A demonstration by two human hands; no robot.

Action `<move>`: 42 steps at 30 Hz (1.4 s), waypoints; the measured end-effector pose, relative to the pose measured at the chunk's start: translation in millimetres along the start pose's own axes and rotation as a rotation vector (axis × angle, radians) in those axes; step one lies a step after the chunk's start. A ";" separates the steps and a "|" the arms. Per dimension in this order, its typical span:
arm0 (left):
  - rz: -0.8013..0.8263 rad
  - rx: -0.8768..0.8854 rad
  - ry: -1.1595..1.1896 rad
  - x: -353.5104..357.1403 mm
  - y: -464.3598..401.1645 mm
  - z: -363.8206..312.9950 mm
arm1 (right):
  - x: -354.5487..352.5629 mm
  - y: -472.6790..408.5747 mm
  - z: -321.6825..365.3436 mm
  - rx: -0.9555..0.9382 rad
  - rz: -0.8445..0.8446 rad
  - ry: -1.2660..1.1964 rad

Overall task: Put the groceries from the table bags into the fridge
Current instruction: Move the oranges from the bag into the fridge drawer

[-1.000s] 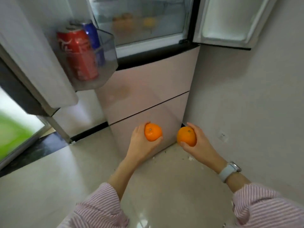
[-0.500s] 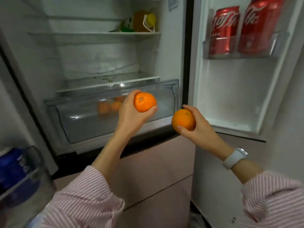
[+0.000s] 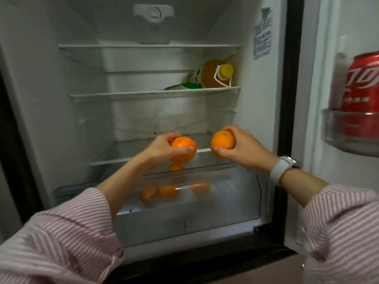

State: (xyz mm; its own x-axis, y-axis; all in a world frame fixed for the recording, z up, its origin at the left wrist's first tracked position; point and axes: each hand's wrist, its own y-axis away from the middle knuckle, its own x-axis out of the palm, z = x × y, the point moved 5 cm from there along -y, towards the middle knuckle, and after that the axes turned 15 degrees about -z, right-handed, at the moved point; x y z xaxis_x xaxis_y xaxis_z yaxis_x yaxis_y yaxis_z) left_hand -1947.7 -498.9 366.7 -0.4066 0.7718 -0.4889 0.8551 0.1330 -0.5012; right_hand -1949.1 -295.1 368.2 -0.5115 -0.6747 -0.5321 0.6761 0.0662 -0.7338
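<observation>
Both hands — left (image 3: 162, 147), right (image 3: 245, 147) — each grip an orange (image 3: 183, 149) above the lowest fridge shelf (image 3: 123, 154).

Orange fruit (image 3: 183, 149); red can (image 3: 362, 95); yellow bottle cap (image 3: 226, 70); pink-and-white striped sleeves (image 3: 61, 242); white watch strap (image 3: 279, 170); white fridge interior (image 3: 61, 78).

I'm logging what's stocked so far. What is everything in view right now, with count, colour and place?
Oranges in hands: two, orange; one in the left hand, one in the right, both at the lowest glass shelf.
Oranges in drawer: at least three, orange, blurred behind the clear front.
Drawer: one, clear, bottom of the fridge.
Juice bottle: one, orange with yellow cap, lying on the middle shelf, right side.
Green item: one, beside the bottle; too unclear to name.
Cola can: one visible, red, in the right door's bin.
Watch: one, white strap, right wrist.
Sleeves: two, pink-and-white striped.
Left hand, right hand: each grips an orange.
</observation>
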 end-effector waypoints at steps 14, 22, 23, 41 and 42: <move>0.670 0.373 -0.613 88.3 -41.8 92.6 | 148.0 -43.0 -62.4 0.133 1.081 0.426; 0.448 0.377 -0.682 93.2 -41.3 120.7 | 173.5 -39.9 -89.0 0.040 1.252 0.640; 0.429 0.388 -0.704 95.0 -40.7 122.3 | 174.7 -39.5 -90.8 0.040 1.253 0.643; 0.473 0.395 -0.772 103.6 -28.6 140.2 | 180.0 -38.8 -95.6 0.085 1.268 0.595; 0.487 0.381 -0.744 102.5 -31.6 138.5 | 178.7 -39.9 -93.4 0.091 1.265 0.592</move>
State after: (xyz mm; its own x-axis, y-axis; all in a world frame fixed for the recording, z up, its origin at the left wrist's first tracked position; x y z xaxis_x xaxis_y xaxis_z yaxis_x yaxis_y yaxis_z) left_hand -2061.0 -510.1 233.5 -0.2467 0.0805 -0.9657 0.8752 -0.4093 -0.2577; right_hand -2117.0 -349.7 262.9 0.3336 0.2137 -0.9182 0.8614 0.3267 0.3890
